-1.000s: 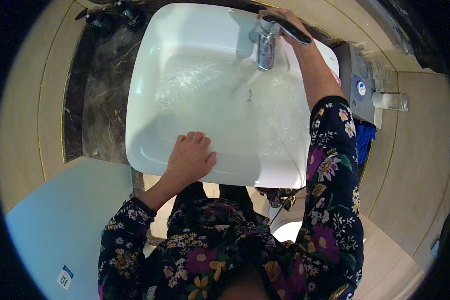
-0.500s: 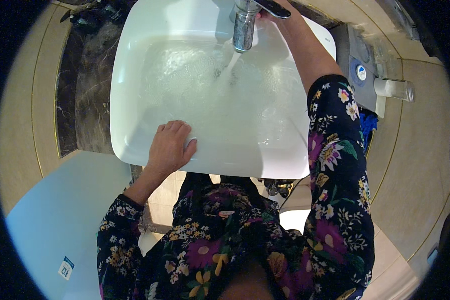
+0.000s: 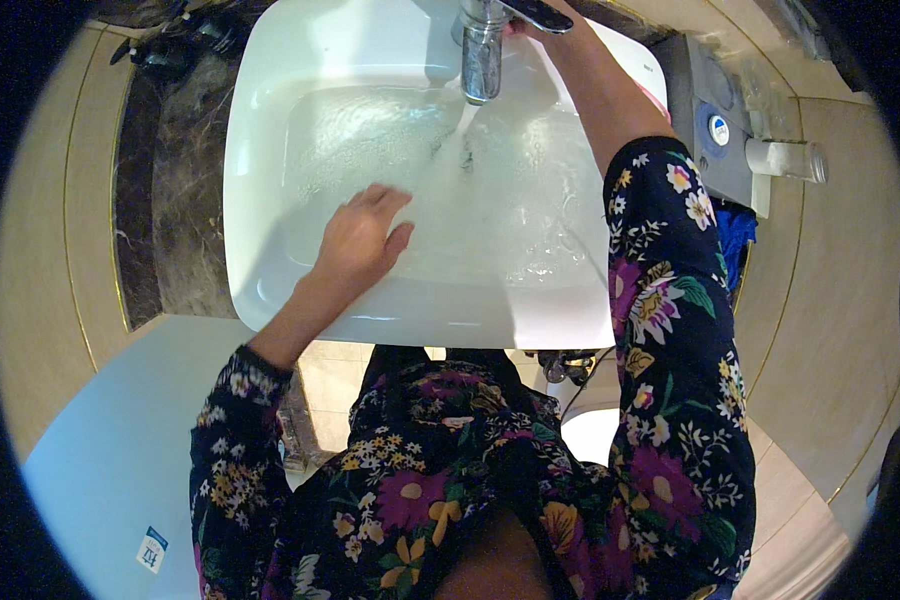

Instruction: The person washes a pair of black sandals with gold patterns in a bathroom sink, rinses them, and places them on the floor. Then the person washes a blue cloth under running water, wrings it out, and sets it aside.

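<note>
A white washbasin (image 3: 420, 322) holds shallow, rippling water (image 3: 430, 225). A chrome faucet (image 3: 483, 65) at its far side pours a stream into it. My left hand (image 3: 360, 237) hangs over the left part of the basin, palm down and slightly blurred, thumb apart from the fingers, holding nothing. Across the right side of the basin reaches my right arm, and my right hand (image 3: 518, 28) is at the far rim beside the faucet. The faucet and its lever (image 3: 542, 14) mostly hide that hand, so its fingers do not show clearly.
Dark marble counter (image 3: 195, 200) borders the basin on the left, with dark objects (image 3: 185, 45) at its far end. To the right are a grey box (image 3: 705, 85), a clear glass (image 3: 790, 160) and blue cloth (image 3: 735, 240). A pale blue panel (image 3: 120, 430) stands at lower left.
My left hand has lifted off the basin's near rim and moved forward over the water. My right hand stays beside the faucet, and the water keeps running.
</note>
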`<state>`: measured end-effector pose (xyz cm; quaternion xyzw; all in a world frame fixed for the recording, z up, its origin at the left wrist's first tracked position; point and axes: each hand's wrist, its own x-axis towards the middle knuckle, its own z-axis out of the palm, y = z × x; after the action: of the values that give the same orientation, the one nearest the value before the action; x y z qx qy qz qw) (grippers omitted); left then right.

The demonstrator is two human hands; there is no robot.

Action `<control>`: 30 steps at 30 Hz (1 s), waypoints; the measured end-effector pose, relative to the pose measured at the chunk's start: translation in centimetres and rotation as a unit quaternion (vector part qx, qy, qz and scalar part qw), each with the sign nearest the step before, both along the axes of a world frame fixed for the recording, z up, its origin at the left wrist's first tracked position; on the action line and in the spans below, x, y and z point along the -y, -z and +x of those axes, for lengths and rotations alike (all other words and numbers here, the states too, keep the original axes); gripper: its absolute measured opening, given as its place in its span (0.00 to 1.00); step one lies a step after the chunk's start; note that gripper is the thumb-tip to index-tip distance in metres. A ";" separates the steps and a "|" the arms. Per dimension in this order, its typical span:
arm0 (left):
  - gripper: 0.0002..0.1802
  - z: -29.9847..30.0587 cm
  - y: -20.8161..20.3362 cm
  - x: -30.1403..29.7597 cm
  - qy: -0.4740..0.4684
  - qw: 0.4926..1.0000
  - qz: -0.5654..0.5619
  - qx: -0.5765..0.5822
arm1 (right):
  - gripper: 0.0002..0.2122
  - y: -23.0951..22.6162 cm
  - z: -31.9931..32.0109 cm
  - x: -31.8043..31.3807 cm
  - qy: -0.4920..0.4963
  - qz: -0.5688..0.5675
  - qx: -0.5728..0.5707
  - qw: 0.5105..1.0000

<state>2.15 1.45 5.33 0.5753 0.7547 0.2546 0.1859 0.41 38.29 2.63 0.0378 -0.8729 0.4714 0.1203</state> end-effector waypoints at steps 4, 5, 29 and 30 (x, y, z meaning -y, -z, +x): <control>0.13 -1.0 2.7 -4.1 0.037 0.996 -0.015 -0.083 | 0.13 -0.9 0.3 1.3 -0.006 0.036 -0.017 0.999; 0.12 -1.1 3.3 -5.1 0.043 0.992 -0.017 -0.116 | 0.12 -1.3 0.3 1.8 0.014 -0.037 0.009 0.999; 0.26 0.5 18.9 -11.9 0.004 0.922 -0.370 -0.113 | 0.10 8.7 -3.0 -2.3 0.306 -0.048 0.098 0.946; 0.25 0.3 17.3 -12.3 -0.003 0.922 -0.383 -0.055 | 0.10 8.4 -3.3 -1.9 0.305 -0.059 0.097 0.946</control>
<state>2.48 13.79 -11.95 0.4711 0.8054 -0.0852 0.3495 -2.87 40.22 -5.73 -0.2827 -0.8207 0.4645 0.1752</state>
